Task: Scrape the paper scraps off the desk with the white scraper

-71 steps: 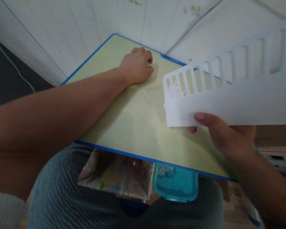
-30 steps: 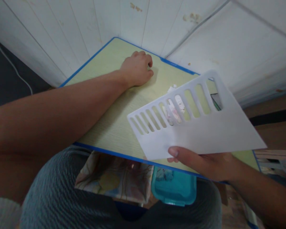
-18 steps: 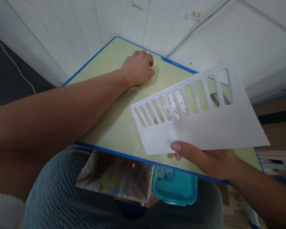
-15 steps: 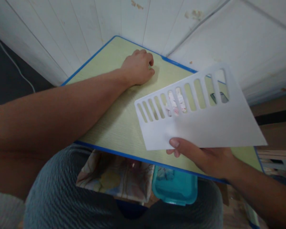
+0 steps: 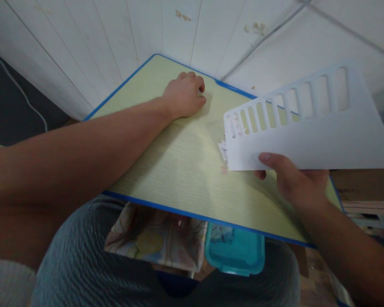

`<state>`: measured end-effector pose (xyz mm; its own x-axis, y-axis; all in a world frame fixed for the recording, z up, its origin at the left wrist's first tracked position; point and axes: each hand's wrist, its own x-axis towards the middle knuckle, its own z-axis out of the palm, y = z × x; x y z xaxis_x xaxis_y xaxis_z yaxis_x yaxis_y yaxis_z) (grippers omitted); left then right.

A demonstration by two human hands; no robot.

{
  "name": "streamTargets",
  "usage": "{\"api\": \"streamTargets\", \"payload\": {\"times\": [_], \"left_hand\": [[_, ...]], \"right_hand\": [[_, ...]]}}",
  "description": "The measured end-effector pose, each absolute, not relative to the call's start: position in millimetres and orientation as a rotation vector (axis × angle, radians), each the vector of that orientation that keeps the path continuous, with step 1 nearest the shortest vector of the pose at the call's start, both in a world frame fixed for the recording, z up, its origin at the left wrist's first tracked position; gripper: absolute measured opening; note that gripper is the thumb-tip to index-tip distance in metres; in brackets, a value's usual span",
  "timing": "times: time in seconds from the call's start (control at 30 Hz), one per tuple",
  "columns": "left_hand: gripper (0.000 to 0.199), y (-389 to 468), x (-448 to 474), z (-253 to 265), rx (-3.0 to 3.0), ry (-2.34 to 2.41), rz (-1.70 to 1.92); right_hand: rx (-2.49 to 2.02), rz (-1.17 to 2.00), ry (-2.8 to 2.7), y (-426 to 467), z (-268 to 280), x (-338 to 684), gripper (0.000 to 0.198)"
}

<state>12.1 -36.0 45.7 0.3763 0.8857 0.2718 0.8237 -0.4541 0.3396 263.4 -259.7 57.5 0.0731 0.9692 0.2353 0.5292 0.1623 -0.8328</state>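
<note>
A white sheet (image 5: 323, 147) with a row of long rounded slots, graded in size, is in my right hand (image 5: 296, 181). My thumb presses on its front near the lower edge, with the other fingers mostly hidden behind. It is held tilted above the right part of the table. My left hand (image 5: 184, 94) rests on the pale yellow-green tabletop (image 5: 173, 175) towards the back, its fingers curled. A small whitish spot shows between thumb and forefinger, too small to make out. Some white paper scraps (image 5: 223, 150) lie on the table, partly behind the sheet.
A blue edging borders the table, which stands against a white plank wall (image 5: 176, 38) with a grey cable (image 5: 269, 34). Below the front edge, over my lap, are a patterned cloth item (image 5: 150, 245) and a turquoise plastic container (image 5: 240, 251).
My right hand has moved the slotted sheet up and to the right, uncovering part of the tabletop and some scraps. The left hand stays in place.
</note>
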Motion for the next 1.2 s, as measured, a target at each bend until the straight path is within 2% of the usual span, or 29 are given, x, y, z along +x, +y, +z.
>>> {"api": "streamTargets", "payload": {"times": [0.27, 0.53, 0.87, 1.07, 1.2], "left_hand": [[0.034, -36, 12, 45, 2.519, 1.574, 0.592], [0.032, -35, 10, 44, 2.444, 1.550, 0.638], [0.040, -35, 11, 45, 2.484, 1.555, 0.616], [0.036, -38, 13, 48, 2.516, 1.574, 0.588], [0.036, -36, 12, 46, 2.511, 1.563, 0.602]], "right_hand": [[-1.461, 0.742, -1.795, -272, 74, 238, 0.042], [-1.450, 0.683, -1.835, -269, 73, 238, 0.046], [-1.241, 0.528, -2.170, -281, 79, 228, 0.035], [-1.243, 0.547, -2.171, -278, 79, 231, 0.034], [-1.244, 0.512, -2.206, -283, 81, 231, 0.015]]}}
